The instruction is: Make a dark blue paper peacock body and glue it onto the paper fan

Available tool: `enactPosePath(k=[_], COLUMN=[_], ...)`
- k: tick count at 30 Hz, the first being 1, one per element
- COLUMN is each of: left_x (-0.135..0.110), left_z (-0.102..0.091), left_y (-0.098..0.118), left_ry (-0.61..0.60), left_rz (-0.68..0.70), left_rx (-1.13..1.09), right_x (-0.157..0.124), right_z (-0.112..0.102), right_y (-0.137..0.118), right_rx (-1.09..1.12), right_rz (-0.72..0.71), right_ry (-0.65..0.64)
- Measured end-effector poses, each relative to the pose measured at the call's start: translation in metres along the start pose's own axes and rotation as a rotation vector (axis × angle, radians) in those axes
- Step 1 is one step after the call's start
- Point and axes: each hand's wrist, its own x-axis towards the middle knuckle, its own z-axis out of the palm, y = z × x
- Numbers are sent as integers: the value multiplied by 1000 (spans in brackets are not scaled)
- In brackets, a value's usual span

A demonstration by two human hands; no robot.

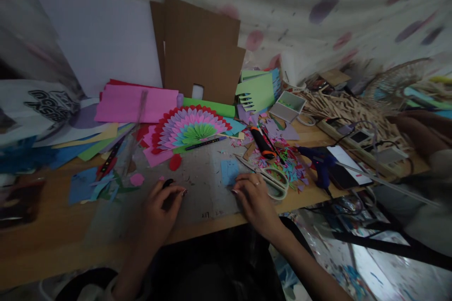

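Note:
My left hand [164, 204] rests at the front of the grey work mat [201, 183], thumb and index tips close together. A small black thing [167, 182] shows at its fingers; what it is I cannot make out. My right hand [252, 200] lies on the mat with loosely bent fingers and a ring, nothing visible in them. Its fingertips are by a light blue paper square [229, 171], and scissors [273, 183] with pale handles lie against its right side. Beyond both hands is a layered, fan-shaped paper piece [192, 129] in red, purple, pink, blue and green.
A utility knife [261, 142], colourful paper scraps [291, 167], a blue glue gun [321, 164] and a phone [348, 164] lie to the right. Pink paper [137, 103] and cardboard [201, 51] stand behind. At the far right is another person's arm [423, 127].

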Motion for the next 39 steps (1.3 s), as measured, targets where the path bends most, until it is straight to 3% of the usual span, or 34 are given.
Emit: enactPosePath(k=[4,9,14,19,26,39], left_x=[-1,0,2,1,2,3], left_z=[2,0,-2,-3,-6,-6], left_y=[-2,1,3,3,7,6], left_ry=[6,6,-6,-13,-20,-43], left_rz=[-6,17,37,46,61,38], left_rx=[9,-5,-2,33,99,86], right_x=[-7,-13,-26,-35,-32,-34], right_z=[-7,2,1,-2,8,18], right_y=[9,6,10,17,7,-9], right_rx=[21,-23,-235,-196,101,134], right_rz=[-25,-66,-283,-444,-251,-137], right_ry=[48,6,-135,-84,63,-67])
